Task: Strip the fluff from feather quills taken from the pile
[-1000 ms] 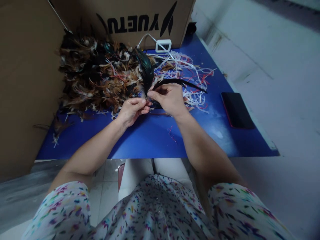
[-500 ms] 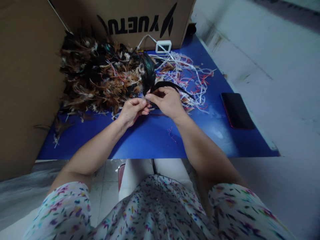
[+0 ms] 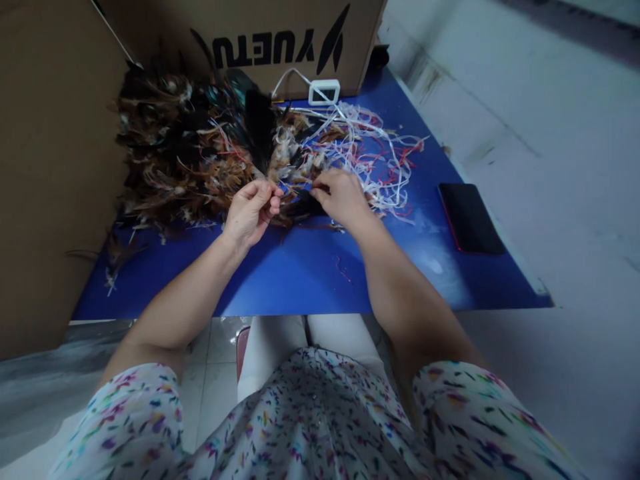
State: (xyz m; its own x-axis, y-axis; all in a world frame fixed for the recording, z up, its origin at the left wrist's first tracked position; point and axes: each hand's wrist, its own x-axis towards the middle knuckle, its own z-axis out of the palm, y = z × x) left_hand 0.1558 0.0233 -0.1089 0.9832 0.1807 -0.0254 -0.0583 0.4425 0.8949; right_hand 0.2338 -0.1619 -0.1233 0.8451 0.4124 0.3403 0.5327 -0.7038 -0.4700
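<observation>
My left hand (image 3: 248, 211) pinches long black feathers (image 3: 260, 127), their axis pointing away from me; my right hand (image 3: 344, 198) is farther, its grip unclear.

At your twelve o'clock, a white-framed digital display (image 3: 324, 93) sits before a cardboard box (image 3: 270, 23) with upside-down "YUETU" lettering; your two o'clock has a black-screened smartphone (image 3: 471, 219).

Dim, cool light overall. Pale glare on right of blue table (image 3: 295, 283); shadow beside left forearm (image 3: 187, 280). Black feathers (image 3: 259, 127) lose detail. Wide-angle stretch, softness toward edges.
</observation>
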